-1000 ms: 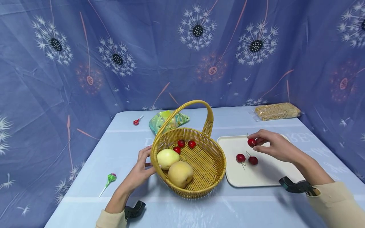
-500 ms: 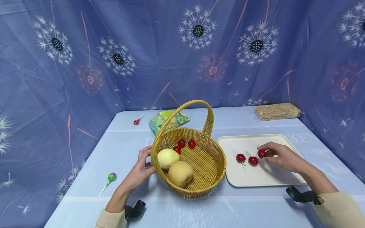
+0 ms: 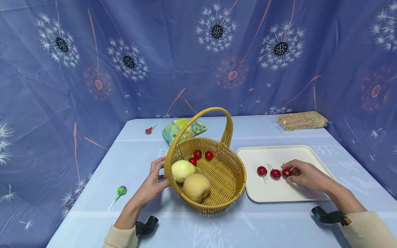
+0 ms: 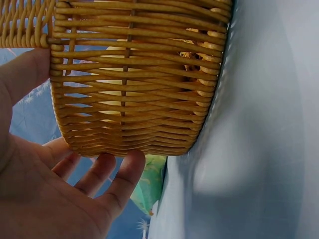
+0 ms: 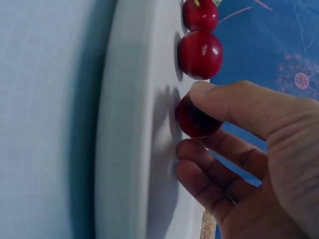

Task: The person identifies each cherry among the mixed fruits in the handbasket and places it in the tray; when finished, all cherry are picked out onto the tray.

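Observation:
A woven yellow basket (image 3: 217, 203) stands mid-table with a pale green fruit (image 3: 183, 171), a yellow fruit (image 3: 196, 187) and three cherries (image 3: 197, 154) inside. My left hand (image 3: 153, 182) rests against its left wall. In the left wrist view its fingers (image 4: 107, 174) lie straight beside the basket (image 4: 139, 74). On the white tray (image 3: 279, 155), my right hand (image 3: 302, 174) pinches a cherry (image 3: 286, 172) that touches the tray, next to two other cherries (image 3: 275, 173). The right wrist view shows thumb and fingers (image 5: 234, 107) around that cherry (image 5: 197, 122) against the tray (image 5: 134, 124).
A green snack bag (image 3: 183, 129) lies behind the basket and a red lollipop (image 3: 149, 130) sits at the back left. A green lollipop (image 3: 119, 193) lies left of my left hand. A brown packet (image 3: 302, 120) sits at the back right. Blue patterned cloth walls the table.
My right hand has come down and toward me with the cherry, from above the tray's far part to the tray surface beside the other two. The left hand has stayed on the basket.

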{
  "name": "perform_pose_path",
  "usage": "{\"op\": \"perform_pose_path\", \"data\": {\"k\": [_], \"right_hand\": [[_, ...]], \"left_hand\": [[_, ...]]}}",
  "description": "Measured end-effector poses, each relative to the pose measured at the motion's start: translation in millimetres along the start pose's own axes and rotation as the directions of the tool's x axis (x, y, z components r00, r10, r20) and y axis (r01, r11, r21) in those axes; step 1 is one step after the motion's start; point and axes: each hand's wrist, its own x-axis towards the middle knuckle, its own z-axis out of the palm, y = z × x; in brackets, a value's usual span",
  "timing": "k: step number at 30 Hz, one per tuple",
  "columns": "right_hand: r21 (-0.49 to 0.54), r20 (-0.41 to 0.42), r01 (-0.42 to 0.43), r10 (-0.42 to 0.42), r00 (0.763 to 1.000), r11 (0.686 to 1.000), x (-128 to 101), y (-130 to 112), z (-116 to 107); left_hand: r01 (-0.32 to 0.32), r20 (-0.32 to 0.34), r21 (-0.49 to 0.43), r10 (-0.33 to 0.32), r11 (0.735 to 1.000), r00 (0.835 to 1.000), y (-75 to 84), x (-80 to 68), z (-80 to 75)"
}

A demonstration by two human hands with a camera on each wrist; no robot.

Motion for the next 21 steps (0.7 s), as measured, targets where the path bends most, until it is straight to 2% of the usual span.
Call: {"op": "perform_pose_path", "data": {"k": [4, 10, 15, 21], "right_hand": [[-0.016, -0.023, 0.022, -0.022, 0.999, 1.0, -0.8, -1.4, -2.0], [-0.051, -0.118, 0.149, -0.154, 0.981, 0.987, 3.2, -13.3, -9.0], [-0.121, -0.148, 0.18, -0.197, 0.969, 0.976, 15.0, -41.6, -15.5], [-0.117, -0.113, 0.198, -0.211, 0.971, 0.973, 33.5, -86.5, -18.4]], "left_hand": [[-0.003, 0.003, 0.006, 0.003, 1.0, 1.0, -0.5, 0.7, -0.5], [0.002, 0.004, 0.021, -0.003, 1.0, 1.0, -0.4, 3.1, -1.7], [0.011, 0.003, 0.021, -0.011, 1.0, 1.0, 2.0, 2.6, -1.8], [0.01, 0.0, 0.014, -0.01, 1.0, 1.0, -0.4, 1.9, -0.6]]}}
